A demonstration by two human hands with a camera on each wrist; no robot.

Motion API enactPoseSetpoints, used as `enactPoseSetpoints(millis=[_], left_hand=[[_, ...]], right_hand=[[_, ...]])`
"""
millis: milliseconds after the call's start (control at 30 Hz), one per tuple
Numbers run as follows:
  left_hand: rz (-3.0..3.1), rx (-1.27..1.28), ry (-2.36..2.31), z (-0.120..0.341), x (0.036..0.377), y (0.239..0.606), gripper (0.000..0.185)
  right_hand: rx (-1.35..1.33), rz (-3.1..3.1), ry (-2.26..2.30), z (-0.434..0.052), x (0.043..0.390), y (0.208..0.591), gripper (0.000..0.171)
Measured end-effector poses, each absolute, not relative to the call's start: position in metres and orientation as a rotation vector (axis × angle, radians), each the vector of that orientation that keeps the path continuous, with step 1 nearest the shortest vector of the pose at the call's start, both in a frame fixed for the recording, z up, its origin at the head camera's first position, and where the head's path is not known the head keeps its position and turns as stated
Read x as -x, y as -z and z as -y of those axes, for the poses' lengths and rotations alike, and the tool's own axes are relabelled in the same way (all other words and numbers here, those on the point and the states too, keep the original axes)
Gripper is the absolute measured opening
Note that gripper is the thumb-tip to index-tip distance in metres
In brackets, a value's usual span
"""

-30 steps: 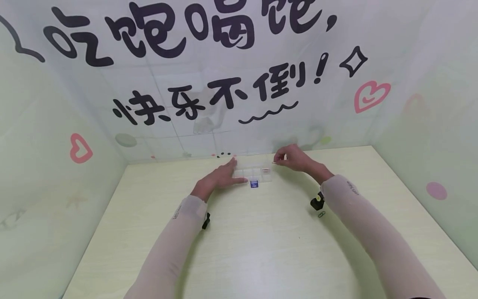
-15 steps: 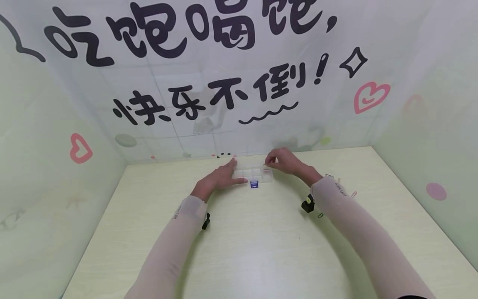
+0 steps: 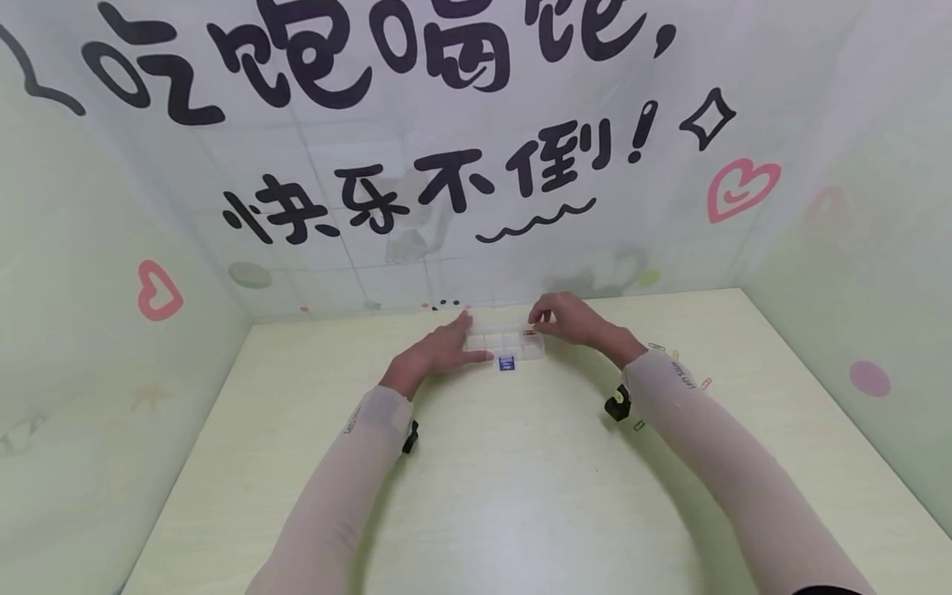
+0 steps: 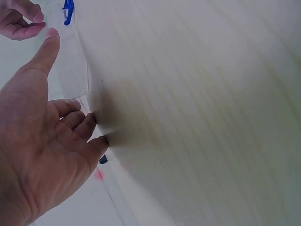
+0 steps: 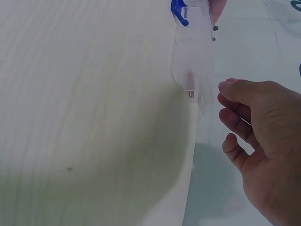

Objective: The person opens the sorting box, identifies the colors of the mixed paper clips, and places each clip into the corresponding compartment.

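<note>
A clear plastic compartment box (image 3: 506,342) with a blue clasp (image 3: 507,364) lies at the table's far edge. My left hand (image 3: 452,347) rests flat against the box's left end, fingers straight and thumb (image 4: 47,47) along its near side. My right hand (image 3: 549,319) hovers over the box's right end with loosely curled fingers (image 5: 230,115) that hold nothing visible. A small reddish piece (image 5: 189,77) lies inside a right-end compartment of the box (image 5: 193,56). The left wrist view shows the box (image 4: 73,70) between my thumb and fingers, with the right hand's fingertips (image 4: 21,26) beyond it.
The pale wooden table (image 3: 521,496) is enclosed by white printed walls on three sides. Loose paper clips lie to the right, one by my right forearm (image 3: 640,426) and others farther out (image 3: 705,383) (image 3: 656,347).
My right hand moved left from beside the box to over its right end. The small clip it pinched a second ago no longer shows between its fingers. The left hand stayed put.
</note>
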State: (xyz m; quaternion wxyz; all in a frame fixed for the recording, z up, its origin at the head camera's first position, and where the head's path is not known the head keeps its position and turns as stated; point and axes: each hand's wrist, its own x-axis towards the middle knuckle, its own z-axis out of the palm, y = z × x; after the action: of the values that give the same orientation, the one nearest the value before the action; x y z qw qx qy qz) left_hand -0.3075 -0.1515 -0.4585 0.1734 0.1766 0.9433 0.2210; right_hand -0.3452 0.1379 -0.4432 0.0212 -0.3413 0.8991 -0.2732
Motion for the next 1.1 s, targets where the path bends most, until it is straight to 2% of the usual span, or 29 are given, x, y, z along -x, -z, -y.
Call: enactPoseSetpoints(millis=[300,1100], left_hand=[[-2.676,-0.516,-0.628,0.152,0.309,0.46,0.108],[-2.671,-0.506,-0.643,0.151,0.308,0.459,0.108]], right_hand=[[1.211,-2.746,0.813,-0.156,0.334,0.431,0.009],[1.184,-2.767,0.62,-0.227,0.295,0.423,0.011]])
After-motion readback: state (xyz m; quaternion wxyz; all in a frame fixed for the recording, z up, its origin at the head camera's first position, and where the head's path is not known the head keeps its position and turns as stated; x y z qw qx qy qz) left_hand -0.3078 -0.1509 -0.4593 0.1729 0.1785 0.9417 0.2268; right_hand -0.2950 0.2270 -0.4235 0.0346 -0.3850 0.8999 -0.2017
